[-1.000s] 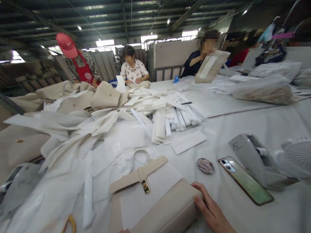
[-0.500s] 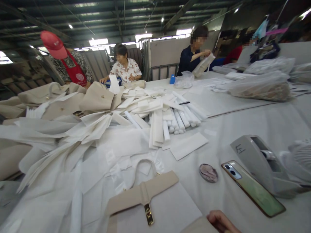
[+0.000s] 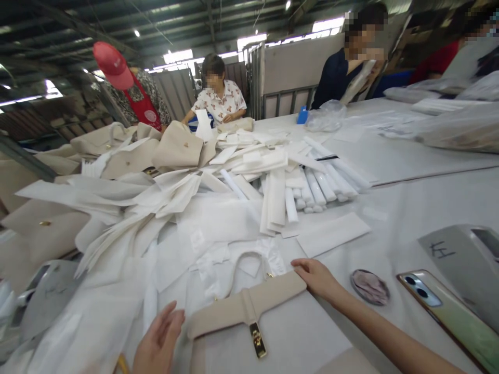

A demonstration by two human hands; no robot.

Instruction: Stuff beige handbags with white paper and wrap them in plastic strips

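Your left hand (image 3: 158, 343), in the head view, is loosely spread beside the flap (image 3: 278, 296); your right hand (image 3: 317, 279) touches its far end, whether pinching, I cannot tell. The bag (image 3: 341, 363) lies before you. Flap handling seems in hand; holding both ends calls for left-hand contact.

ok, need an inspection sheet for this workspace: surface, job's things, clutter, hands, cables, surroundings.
Surface: pale table, crowded at left, barer at right
Job's things: beige bag flap with gold clasp; handle beyond it
Clutter: white sheets, white rolls, phone, two grey devices
Hands: left hand open near flap's left end, contact unclear; right hand at its right end
Cables: nothing seen
Surroundings: several co-workers, one in a red cap
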